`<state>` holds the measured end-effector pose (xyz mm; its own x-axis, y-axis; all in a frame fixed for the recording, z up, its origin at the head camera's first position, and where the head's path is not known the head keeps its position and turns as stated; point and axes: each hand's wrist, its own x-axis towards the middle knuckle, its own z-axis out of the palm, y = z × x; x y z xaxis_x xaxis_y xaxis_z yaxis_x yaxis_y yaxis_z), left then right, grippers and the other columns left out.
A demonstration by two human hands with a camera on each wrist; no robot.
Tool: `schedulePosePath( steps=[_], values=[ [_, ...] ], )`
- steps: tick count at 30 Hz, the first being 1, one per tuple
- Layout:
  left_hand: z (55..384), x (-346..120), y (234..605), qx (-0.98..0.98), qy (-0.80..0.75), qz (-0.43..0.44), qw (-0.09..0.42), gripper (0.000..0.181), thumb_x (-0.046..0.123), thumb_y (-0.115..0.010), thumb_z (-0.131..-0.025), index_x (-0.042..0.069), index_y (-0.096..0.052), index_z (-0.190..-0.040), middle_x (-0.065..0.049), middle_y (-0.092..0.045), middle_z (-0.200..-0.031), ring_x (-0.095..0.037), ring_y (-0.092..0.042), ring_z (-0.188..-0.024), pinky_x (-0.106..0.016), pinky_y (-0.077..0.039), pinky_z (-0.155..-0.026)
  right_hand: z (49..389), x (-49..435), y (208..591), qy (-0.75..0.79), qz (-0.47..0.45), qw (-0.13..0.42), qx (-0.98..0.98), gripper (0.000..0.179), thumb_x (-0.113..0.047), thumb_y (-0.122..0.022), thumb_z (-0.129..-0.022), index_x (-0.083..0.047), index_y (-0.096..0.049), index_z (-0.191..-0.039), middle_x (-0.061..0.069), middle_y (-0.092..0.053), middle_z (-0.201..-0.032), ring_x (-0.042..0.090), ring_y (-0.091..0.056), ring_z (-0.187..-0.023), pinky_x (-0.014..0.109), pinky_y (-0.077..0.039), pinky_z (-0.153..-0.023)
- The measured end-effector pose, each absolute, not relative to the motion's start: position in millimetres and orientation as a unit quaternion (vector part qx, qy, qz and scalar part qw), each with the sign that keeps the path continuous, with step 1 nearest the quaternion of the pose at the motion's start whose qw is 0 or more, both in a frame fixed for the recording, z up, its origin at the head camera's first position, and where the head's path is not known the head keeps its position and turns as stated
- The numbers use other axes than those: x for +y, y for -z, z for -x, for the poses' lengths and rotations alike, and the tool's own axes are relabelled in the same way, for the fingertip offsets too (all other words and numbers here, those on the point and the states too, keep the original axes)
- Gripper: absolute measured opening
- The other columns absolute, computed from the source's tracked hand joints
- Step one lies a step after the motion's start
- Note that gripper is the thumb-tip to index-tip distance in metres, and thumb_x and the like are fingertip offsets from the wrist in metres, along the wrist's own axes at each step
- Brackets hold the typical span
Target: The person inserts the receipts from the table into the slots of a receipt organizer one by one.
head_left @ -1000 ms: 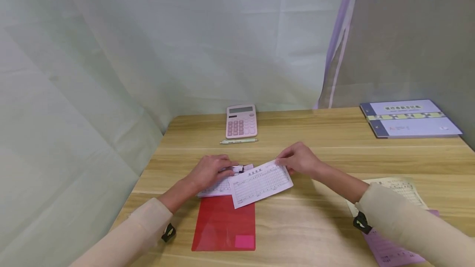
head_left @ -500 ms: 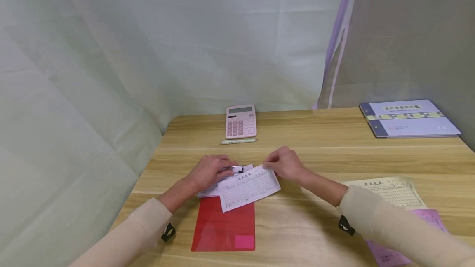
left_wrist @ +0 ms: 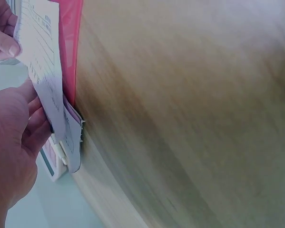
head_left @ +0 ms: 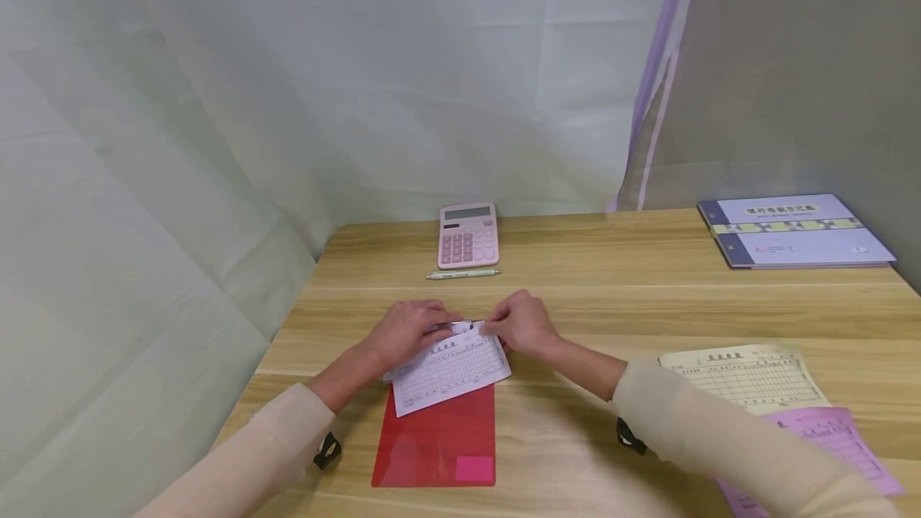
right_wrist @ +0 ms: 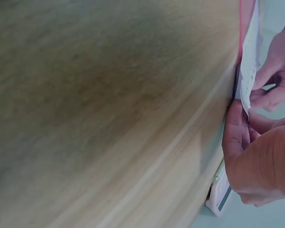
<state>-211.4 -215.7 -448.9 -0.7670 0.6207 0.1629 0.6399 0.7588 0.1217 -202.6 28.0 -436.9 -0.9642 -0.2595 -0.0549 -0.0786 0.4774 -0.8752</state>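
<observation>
A red see-through clipboard (head_left: 424, 446) lies on the wooden table, with a pink patch at its lower right corner. At its top edge my left hand (head_left: 406, 332) grips the metal clip (head_left: 464, 324), fingers and thumb to either side; paper partly hides this grip. My right hand (head_left: 524, 326) pinches the upper right corner of a white printed form (head_left: 452, 374). The form lies tilted over other white sheets at the clip, its lower edge over the red board. In the right wrist view, the right thumb and fingers (right_wrist: 233, 135) meet at the paper's edge.
Behind the hands are a pale pen (head_left: 464, 273) and a pink calculator (head_left: 468, 237). A cream form (head_left: 748, 378) and a purple form (head_left: 827, 438) lie at the right, partly under the right sleeve. A blue-and-white ledger book (head_left: 799, 230) sits at the back right.
My right hand has carried the white form leftward, bringing it further over the clipboard and its sheets. The left hand has stayed at the clip. More of the cream and purple forms shows.
</observation>
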Motion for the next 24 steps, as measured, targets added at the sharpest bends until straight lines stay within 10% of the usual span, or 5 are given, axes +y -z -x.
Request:
schedulePosePath(
  steps=[24],
  values=[
    [207.1, -212.8, 444.9, -0.91, -0.016, 0.403, 0.101, 0.032, 0.024, -0.075, -0.102, 0.014, -0.076, -0.132, -0.001, -0.069, -0.105, -0.014, -0.067, -0.086, -0.029, -0.059, -0.077, 206.3, 22.5, 438.3, 0.439, 0.144, 0.067, 0.884, 0.012, -0.002, -0.082, -0.09, -0.001, -0.078, -0.079, 0.005, -0.072, -0.072, 0.013, -0.062, -0.05, 0.027, -0.053, -0.05]
  ],
)
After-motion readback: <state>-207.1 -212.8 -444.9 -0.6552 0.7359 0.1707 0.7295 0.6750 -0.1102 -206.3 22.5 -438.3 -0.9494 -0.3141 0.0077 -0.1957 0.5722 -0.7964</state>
